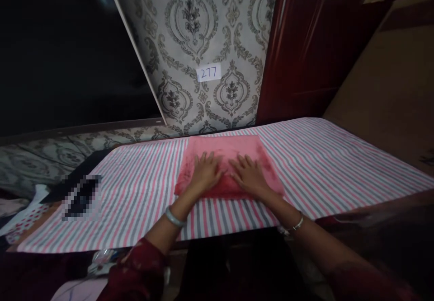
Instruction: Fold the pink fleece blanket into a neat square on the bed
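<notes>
A folded pink-red cloth with darker red patches lies flat on a striped sheet. My left hand rests on the left half of the cloth, palm down with its fingers spread. On the right half lies my right hand, likewise flat with fingers apart. Neither hand grips anything, and a small gap separates the two. What kind of cloth item it is, I cannot tell.
A large dark screen stands at the back left. Behind the table are patterned wallpaper with a paper label and a dark red door panel. A brown board leans at the right. A blurred-out dark object lies at the left.
</notes>
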`<state>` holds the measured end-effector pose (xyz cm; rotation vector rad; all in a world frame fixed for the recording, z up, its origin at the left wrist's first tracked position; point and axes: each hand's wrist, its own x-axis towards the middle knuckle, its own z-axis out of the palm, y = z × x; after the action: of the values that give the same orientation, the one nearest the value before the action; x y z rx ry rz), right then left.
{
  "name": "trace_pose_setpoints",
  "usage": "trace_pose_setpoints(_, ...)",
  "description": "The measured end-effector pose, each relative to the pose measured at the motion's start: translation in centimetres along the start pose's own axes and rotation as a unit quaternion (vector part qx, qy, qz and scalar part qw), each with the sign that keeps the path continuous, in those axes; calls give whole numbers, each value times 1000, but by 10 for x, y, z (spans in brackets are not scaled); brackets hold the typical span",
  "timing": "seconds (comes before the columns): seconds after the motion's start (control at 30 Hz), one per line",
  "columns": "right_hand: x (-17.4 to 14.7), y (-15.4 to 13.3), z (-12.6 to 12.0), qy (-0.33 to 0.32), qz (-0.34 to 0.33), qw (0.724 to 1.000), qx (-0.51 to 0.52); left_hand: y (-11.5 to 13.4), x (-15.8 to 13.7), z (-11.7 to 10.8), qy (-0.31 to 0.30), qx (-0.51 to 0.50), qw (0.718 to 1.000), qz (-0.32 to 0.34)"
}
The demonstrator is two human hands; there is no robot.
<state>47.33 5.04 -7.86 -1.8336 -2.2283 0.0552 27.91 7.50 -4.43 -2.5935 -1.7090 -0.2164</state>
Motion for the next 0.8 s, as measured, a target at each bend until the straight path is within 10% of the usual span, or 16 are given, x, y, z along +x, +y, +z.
trace_pose_setpoints(0.33, -15, -7, 25, 29, 1, 999, -37, 2, -29, 54, 45, 14, 999, -11)
trace_pose_setpoints(0.8, -28, 10, 10, 43, 13, 999, -3, -7, -37, 22, 23, 37, 999, -19)
